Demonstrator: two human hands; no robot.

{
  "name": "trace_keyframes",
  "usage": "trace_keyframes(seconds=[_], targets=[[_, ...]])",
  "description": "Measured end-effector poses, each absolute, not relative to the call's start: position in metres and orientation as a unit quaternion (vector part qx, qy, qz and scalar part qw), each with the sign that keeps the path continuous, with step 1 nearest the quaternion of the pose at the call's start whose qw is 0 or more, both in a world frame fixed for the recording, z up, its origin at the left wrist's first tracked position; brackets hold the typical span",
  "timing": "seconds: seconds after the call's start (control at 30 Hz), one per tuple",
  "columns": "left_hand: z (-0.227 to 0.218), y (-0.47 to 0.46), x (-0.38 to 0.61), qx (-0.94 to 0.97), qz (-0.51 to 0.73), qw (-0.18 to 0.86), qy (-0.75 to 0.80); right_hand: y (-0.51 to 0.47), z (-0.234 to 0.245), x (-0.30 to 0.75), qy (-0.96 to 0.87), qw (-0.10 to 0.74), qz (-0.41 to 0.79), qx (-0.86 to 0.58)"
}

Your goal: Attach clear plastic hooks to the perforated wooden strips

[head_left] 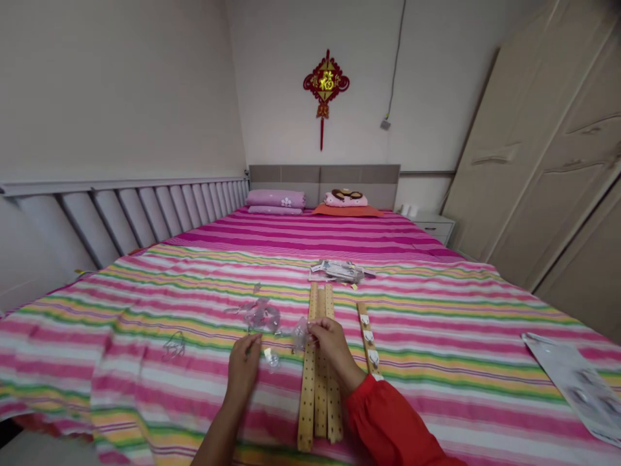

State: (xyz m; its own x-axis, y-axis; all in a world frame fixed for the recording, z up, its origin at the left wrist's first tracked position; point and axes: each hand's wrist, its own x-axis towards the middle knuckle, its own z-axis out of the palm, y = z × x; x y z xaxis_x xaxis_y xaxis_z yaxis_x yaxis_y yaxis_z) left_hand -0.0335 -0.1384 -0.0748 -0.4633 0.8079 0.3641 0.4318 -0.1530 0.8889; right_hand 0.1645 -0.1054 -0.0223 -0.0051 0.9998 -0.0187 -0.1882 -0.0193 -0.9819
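My right hand [334, 348], at the end of a red sleeve, pinches a small clear plastic bag [299, 335] by its edge. It is above three wooden strips with rows of holes [306, 395], lying side by side. My left hand [244, 362] is to the left of the strips, fingertips pressed together; what they hold, if anything, is too small to make out. Between the hands lies a small clear packet [272, 358]. Crumpled clear plastic bags [262, 316] lie just beyond my left hand. Right of the strips is a wooden bar with white hooks [369, 338].
A striped cloth [145, 382] covers the near part of the bed. Beyond the strips is a pile of plastic packages [337, 270]. Thin tangled wire or string [174, 345] lies at left, and a flat plastic package [572, 382] at right. Pillows [276, 199] rest by the headboard.
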Motion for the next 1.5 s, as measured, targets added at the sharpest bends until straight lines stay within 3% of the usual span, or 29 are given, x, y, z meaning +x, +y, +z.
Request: trace_keyframes(seconds=[0.17, 0.33, 0.63, 0.9, 1.03, 1.3, 1.5], targets=[[-0.042, -0.147, 0.007, 0.587, 0.55, 0.162, 0.572, -0.112, -0.011, 0.184, -0.424, 0.545, 0.565, -0.452], [-0.019, -0.154, 0.059, 0.696, 0.481, 0.078, 0.527, -0.117, -0.008, 0.196, -0.426, 0.562, 0.544, -0.455], [-0.018, -0.146, 0.096, 0.728, 0.452, -0.022, 0.514, -0.118, -0.011, 0.221, -0.474, 0.6, 0.455, -0.456], [-0.011, -0.135, 0.115, 0.757, 0.429, -0.051, 0.49, -0.112, -0.006, 0.241, -0.458, 0.605, 0.466, -0.456], [-0.006, -0.13, 0.126, 0.726, 0.454, 0.027, 0.515, -0.112, -0.003, 0.255, -0.481, 0.599, 0.472, -0.432], [-0.003, -0.085, 0.146, 0.5, 0.54, 0.465, 0.492, -0.084, -0.024, 0.299, -0.463, 0.619, 0.445, -0.451], [-0.016, -0.051, 0.164, 0.43, 0.491, 0.57, 0.499, -0.058, -0.039, 0.314, -0.457, 0.593, 0.485, -0.452]])
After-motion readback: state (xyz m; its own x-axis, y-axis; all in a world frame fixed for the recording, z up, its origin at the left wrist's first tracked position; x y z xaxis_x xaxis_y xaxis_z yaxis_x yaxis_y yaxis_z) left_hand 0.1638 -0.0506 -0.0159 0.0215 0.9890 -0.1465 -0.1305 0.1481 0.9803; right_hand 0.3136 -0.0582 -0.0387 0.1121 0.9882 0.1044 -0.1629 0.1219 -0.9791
